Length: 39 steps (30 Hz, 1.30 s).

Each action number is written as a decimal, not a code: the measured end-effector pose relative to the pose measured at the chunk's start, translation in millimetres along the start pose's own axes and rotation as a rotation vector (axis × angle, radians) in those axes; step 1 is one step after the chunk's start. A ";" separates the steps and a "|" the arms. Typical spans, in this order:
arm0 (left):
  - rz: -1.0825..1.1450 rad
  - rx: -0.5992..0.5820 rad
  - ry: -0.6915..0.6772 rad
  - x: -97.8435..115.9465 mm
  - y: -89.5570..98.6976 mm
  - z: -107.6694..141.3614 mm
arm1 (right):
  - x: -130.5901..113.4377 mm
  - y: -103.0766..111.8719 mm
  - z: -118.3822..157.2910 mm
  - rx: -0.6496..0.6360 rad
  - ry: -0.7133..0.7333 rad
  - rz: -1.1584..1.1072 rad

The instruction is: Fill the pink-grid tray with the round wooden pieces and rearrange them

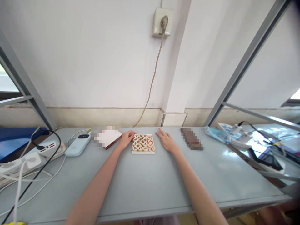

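A square white tray lies on the grey table, filled with rows of round wooden pieces bearing black and red characters. My left hand is at the tray's upper left corner, its fingertips touching or very near the edge; whether it grips the edge cannot be made out. To the right of the tray, apart from it, my right hand rests on the table with its fingers spread and nothing in it.
Left of my hands are a blurred white and red box, a pale blue device and power strips with cables. A blurred brown object and blue plastic packaging lie right. Metal posts flank the table; a wall stands behind.
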State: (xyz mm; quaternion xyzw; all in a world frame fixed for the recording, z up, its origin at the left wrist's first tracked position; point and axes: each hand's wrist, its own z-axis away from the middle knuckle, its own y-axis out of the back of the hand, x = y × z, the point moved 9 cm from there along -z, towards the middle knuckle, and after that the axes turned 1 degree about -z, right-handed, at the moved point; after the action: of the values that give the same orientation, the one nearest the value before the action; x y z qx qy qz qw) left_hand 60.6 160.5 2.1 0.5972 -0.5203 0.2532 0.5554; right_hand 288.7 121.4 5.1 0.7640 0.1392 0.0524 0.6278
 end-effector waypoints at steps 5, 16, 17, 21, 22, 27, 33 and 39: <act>0.033 0.000 0.014 -7.6 -2.8 -3.0 | 49.9 7.2 24.7 0.006 -0.216 0.071; -0.025 0.030 -0.020 -1.4 0.4 1.2 | 55.8 28.2 38.9 0.220 -0.374 0.225; -0.021 0.026 -0.019 -2.1 -0.5 1.0 | 57.0 26.7 39.2 0.207 -0.386 0.208; 0.004 0.022 -0.027 0.3 -1.6 0.8 | 59.2 25.5 39.1 0.188 -0.378 0.124; 0.003 0.022 -0.029 1.3 -1.5 1.0 | 60.8 26.3 39.5 0.194 -0.377 0.105; -0.026 0.000 -0.032 -0.1 -4.0 -0.1 | 75.8 24.5 42.3 0.196 -0.432 0.056; -0.022 0.000 -0.023 -1.1 -5.5 -0.4 | 82.3 16.3 41.8 0.136 -0.477 -0.089; -0.056 -0.013 -0.004 -0.5 -4.9 0.5 | 81.0 23.1 43.1 0.123 -0.496 -0.076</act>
State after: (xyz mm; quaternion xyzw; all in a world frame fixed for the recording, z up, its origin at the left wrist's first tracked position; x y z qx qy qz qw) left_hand 64.8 159.3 -0.5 0.6085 -0.5062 0.2330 0.5649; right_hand 380.5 99.3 11.1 0.7845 0.0125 -0.1690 0.5965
